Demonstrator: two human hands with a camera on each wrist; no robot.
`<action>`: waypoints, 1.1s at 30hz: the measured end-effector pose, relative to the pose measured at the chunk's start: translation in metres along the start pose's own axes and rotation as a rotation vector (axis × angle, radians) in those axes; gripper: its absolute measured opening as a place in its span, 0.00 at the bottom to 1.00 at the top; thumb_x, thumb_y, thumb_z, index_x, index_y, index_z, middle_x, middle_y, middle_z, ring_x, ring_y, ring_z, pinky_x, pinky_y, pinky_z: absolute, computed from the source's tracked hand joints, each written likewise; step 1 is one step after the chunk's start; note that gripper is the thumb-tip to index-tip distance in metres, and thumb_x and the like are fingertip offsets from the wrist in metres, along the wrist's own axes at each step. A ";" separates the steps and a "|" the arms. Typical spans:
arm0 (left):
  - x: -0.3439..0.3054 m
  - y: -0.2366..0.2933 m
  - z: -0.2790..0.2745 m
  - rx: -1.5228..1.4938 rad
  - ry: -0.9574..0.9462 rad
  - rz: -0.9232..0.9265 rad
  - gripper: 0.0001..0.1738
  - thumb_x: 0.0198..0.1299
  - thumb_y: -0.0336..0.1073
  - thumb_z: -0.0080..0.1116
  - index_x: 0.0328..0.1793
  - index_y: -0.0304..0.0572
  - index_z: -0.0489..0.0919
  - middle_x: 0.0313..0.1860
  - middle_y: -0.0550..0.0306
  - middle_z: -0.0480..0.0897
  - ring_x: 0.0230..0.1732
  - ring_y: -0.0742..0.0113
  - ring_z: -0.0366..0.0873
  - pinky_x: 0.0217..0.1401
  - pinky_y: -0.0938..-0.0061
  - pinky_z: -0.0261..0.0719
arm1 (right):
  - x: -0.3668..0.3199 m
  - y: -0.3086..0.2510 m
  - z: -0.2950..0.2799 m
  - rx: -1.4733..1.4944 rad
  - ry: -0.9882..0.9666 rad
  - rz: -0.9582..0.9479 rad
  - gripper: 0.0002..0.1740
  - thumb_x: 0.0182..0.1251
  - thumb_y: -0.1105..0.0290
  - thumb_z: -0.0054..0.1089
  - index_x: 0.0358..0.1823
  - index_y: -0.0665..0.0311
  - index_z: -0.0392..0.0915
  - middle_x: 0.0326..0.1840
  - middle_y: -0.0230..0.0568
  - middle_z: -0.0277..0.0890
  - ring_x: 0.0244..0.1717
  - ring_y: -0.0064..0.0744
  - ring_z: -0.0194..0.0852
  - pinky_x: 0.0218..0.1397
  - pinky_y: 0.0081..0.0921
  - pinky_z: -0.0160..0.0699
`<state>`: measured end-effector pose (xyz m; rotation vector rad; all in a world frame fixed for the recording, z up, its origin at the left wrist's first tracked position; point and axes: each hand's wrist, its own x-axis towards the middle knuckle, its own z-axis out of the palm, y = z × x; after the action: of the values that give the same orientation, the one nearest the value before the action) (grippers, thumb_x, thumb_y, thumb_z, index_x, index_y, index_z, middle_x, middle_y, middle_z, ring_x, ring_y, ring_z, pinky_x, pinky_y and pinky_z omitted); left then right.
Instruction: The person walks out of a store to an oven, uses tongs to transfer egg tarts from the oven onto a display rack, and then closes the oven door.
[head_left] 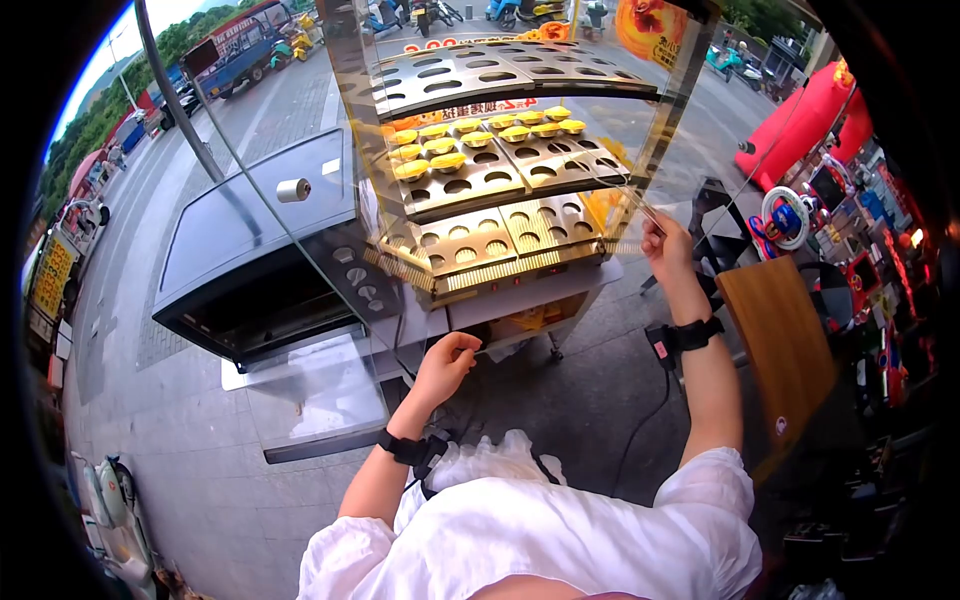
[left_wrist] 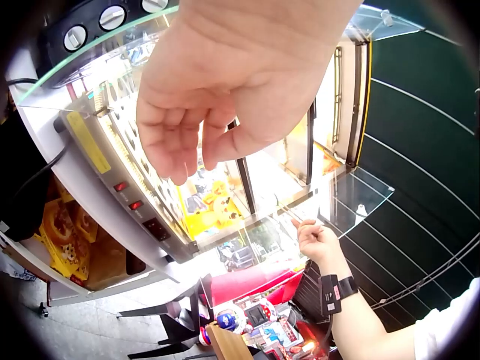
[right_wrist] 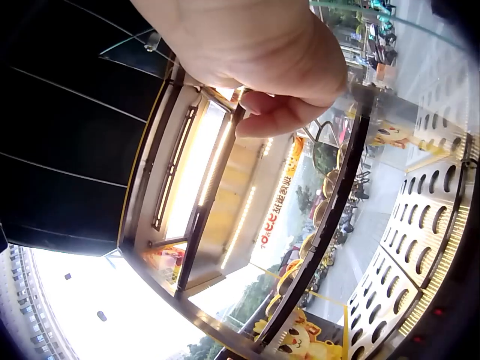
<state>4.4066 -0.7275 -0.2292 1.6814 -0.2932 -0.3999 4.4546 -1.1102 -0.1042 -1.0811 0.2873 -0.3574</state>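
My right hand (head_left: 668, 245) grips slim metal tongs (head_left: 632, 197) at the right side of a lit glass display case (head_left: 470, 285). The tongs point in toward the middle shelf (head_left: 470, 200). On that holed metal shelf sit several yellow egg tarts (head_left: 440, 146), mostly toward its left and back. My left hand (head_left: 443, 368) hangs in front of the case's lower front edge, its fingers loosely curled and holding nothing. From the left wrist view, that hand (left_wrist: 217, 97) is in front of the case's red switches (left_wrist: 127, 195). The tongs are mostly hidden behind my fingers in the right wrist view.
A black oven (head_left: 260, 240) stands left of the case, with a small metal cylinder (head_left: 293, 190) above it. Holed shelves lie above (head_left: 510, 75) and below (head_left: 490, 240) the tarts. A wooden board (head_left: 778, 340) is at the right. Yellow packets (left_wrist: 64, 240) lie under the case.
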 end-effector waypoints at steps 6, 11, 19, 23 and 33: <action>-0.020 0.000 -0.015 0.071 -0.082 0.098 0.11 0.61 0.29 0.50 0.47 0.34 0.76 0.41 0.56 0.80 0.40 0.70 0.78 0.45 0.77 0.76 | -0.056 0.017 -0.078 0.194 -0.128 0.053 0.12 0.71 0.66 0.46 0.47 0.65 0.73 0.22 0.27 0.63 0.17 0.15 0.53 0.20 0.14 0.57; -0.043 0.003 -0.037 0.170 -0.193 0.156 0.10 0.62 0.30 0.50 0.47 0.34 0.76 0.40 0.57 0.81 0.39 0.71 0.78 0.44 0.77 0.76 | -0.162 0.060 -0.080 0.449 -0.229 0.184 0.17 0.73 0.66 0.41 0.55 0.68 0.71 0.15 0.24 0.47 0.13 0.14 0.42 0.11 0.11 0.50; -0.103 -0.026 -0.112 0.198 -0.155 0.230 0.10 0.60 0.33 0.53 0.44 0.36 0.78 0.36 0.54 0.82 0.39 0.67 0.79 0.45 0.75 0.75 | -0.268 0.136 0.031 0.295 -0.648 0.349 0.16 0.70 0.68 0.46 0.52 0.71 0.74 0.16 0.26 0.56 0.11 0.14 0.44 0.08 0.12 0.52; -0.145 -0.059 -0.166 0.279 -0.071 0.184 0.12 0.58 0.36 0.51 0.45 0.39 0.79 0.40 0.53 0.83 0.43 0.60 0.80 0.46 0.71 0.75 | -0.294 0.179 0.149 0.031 -0.613 0.489 0.17 0.71 0.69 0.46 0.53 0.74 0.72 0.19 0.27 0.60 0.15 0.14 0.49 0.11 0.12 0.54; -0.254 -0.086 -0.280 0.142 0.253 0.074 0.14 0.55 0.36 0.50 0.45 0.40 0.79 0.41 0.52 0.83 0.44 0.59 0.80 0.47 0.71 0.76 | -0.249 0.339 0.337 -0.068 -0.445 0.483 0.10 0.70 0.71 0.45 0.46 0.69 0.70 0.32 0.34 0.71 0.28 0.21 0.64 0.28 0.17 0.67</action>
<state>4.2917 -0.3585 -0.2566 1.8328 -0.1993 -0.1100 4.4116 -0.5919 -0.2448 -1.0887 0.1537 0.3252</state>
